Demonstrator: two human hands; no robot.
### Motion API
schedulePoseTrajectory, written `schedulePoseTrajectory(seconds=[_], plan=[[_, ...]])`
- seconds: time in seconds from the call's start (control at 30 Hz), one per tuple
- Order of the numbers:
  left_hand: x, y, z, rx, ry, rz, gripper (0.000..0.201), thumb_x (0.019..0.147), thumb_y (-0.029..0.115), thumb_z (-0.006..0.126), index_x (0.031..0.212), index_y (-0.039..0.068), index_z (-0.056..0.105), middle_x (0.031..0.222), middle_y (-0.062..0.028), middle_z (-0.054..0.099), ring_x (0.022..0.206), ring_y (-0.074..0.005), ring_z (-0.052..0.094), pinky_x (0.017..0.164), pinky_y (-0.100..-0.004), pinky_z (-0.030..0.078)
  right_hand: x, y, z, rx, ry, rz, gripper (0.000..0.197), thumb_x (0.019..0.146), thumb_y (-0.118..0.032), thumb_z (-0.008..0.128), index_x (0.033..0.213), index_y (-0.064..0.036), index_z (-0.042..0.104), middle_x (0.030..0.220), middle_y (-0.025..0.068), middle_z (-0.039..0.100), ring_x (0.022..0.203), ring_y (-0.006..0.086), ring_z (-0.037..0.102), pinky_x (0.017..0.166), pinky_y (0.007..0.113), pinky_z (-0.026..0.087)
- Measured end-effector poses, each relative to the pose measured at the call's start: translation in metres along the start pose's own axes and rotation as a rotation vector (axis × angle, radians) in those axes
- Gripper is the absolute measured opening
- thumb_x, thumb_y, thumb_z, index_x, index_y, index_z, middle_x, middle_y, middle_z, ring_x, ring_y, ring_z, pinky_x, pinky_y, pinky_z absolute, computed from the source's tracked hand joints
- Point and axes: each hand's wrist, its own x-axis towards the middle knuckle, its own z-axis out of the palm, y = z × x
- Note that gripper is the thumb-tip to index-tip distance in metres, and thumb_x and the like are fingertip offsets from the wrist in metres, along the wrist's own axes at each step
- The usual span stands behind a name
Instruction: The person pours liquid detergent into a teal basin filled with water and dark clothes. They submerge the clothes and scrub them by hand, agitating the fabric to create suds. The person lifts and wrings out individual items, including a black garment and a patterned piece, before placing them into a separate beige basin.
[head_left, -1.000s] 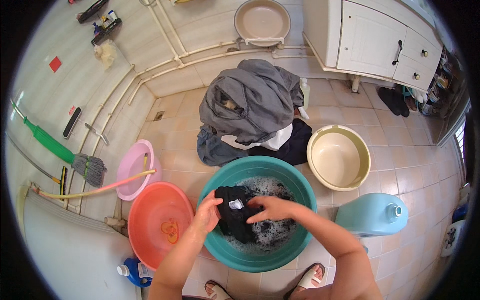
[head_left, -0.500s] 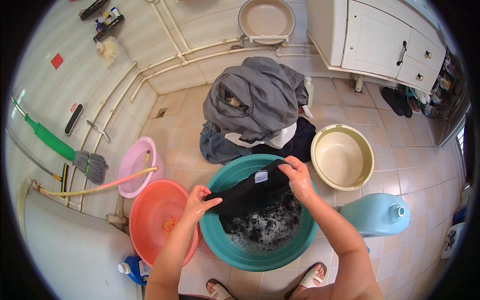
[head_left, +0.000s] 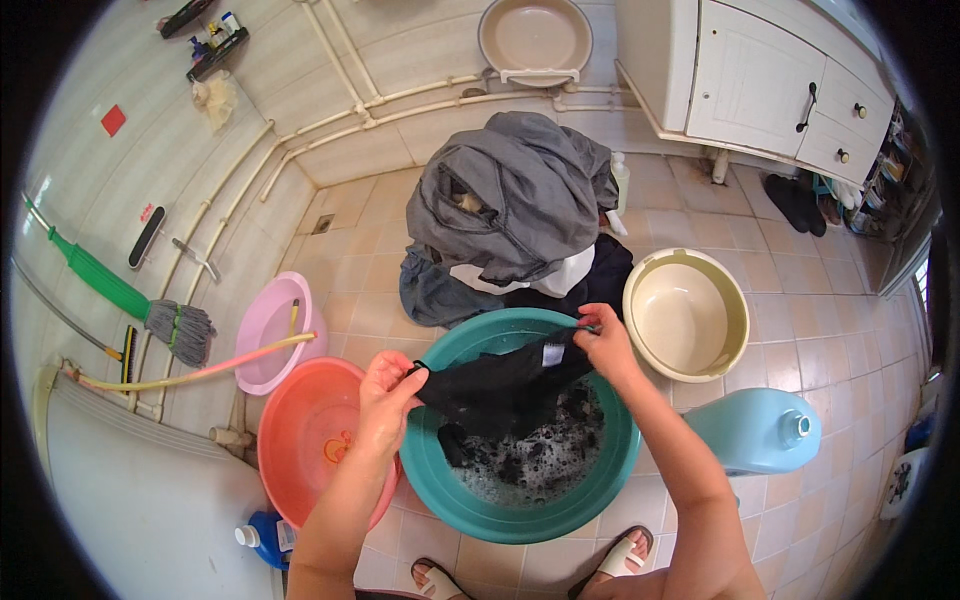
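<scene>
A wet black garment [head_left: 500,395] with a small white label hangs stretched between my hands over a teal basin [head_left: 430,470]. My left hand [head_left: 388,388] pinches one end of it above the basin's left rim. At the far right rim, my right hand [head_left: 605,340] is closed on the other end. The garment's lower part sags to the suds; dark, foamy water [head_left: 545,470] fills the basin's bottom. What exact kind of garment it is does not show.
Beyond the basin rises a heap of grey clothes [head_left: 510,190]. An orange basin [head_left: 300,430] and pink basin [head_left: 262,340] stand left, with a hose [head_left: 200,366] across the pink one. To the right are a cream basin [head_left: 685,315] and large blue jug [head_left: 750,430].
My hands have moved slightly apart and the garment is pulled wider. Its label has shifted to the right, and my left hand has turned a little and risen.
</scene>
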Motion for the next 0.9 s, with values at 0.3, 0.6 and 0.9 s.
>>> schedulePoseTrajectory(seconds=[0.3, 0.6, 0.9], plan=[[-0.015, 0.013, 0.033, -0.15, -0.077, -0.036, 0.017, 0.083, -0.006, 0.052, 0.092, 0.007, 0.045, 0.088, -0.0081, 0.057, 0.08, -0.0197, 0.06, 0.068, -0.0355, 0.055, -0.054, 0.044, 0.052, -0.293, -0.807, 0.233, 0.07, 0.067, -0.068, 0.061, 0.094, -0.0038, 0.065, 0.091, 0.0134, 0.065, 0.09, 0.024, 0.061, 0.082, 0.036, 0.046], [-0.003, -0.013, -0.023, 0.17, 0.128, 0.372, 0.017, 0.081, -0.009, 0.054, 0.09, 0.005, 0.05, 0.09, -0.0019, 0.053, 0.085, -0.0108, 0.054, 0.079, -0.0239, 0.044, -0.018, 0.003, 0.034, 0.384, -0.432, 0.3, 0.022, 0.087, -0.024, 0.05, 0.085, -0.0029, 0.057, 0.071, -0.0024, 0.052, 0.066, 0.0105, 0.046, 0.062, 0.025, 0.039], [0.009, -0.002, -0.04, 0.53, -0.128, 0.183, 0.01, 0.082, -0.003, 0.045, 0.085, 0.002, 0.053, 0.082, -0.0011, 0.053, 0.079, -0.0071, 0.049, 0.074, -0.0209, 0.039, -0.014, -0.105, -0.001, 0.492, -0.078, 0.204, 0.017, 0.084, -0.024, 0.047, 0.08, -0.0115, 0.056, 0.062, -0.0041, 0.048, 0.052, 0.0069, 0.041, 0.044, 0.022, 0.029]])
